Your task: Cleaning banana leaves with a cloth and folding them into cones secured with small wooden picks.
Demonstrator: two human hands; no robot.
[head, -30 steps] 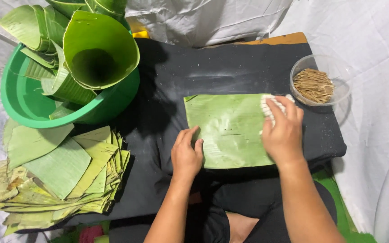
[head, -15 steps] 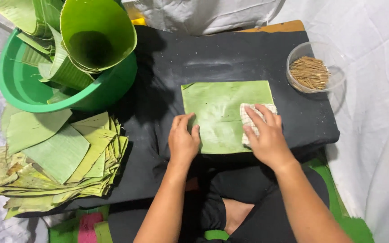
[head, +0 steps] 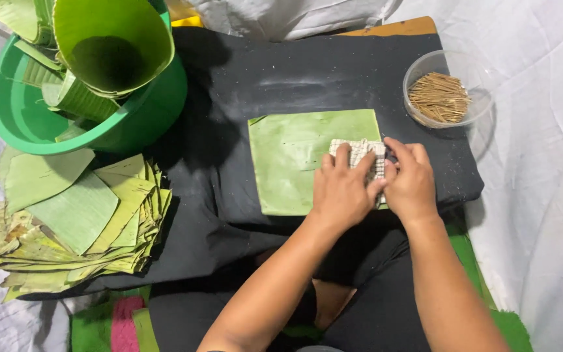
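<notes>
A rectangular green banana leaf piece (head: 294, 156) lies flat on a black cloth-covered board (head: 307, 72). A small checked cloth (head: 361, 152) rests on the leaf's right edge. My left hand (head: 340, 191) and my right hand (head: 410, 182) sit side by side on that cloth, fingers curled over it and gripping it together. Most of the cloth is hidden under the two hands.
A green plastic basin (head: 27, 124) with rolled banana leaves (head: 109, 42) stands at the top left. A stack of cut leaf pieces (head: 73, 221) lies at the left. A clear bowl (head: 425, 68) of thin wooden sticks (head: 439, 98) sits at the right. White sheeting surrounds the board.
My left hand left the leaf's lower left edge and moved right to join my right hand on the cloth. The right hand with the cloth slid down toward me.
</notes>
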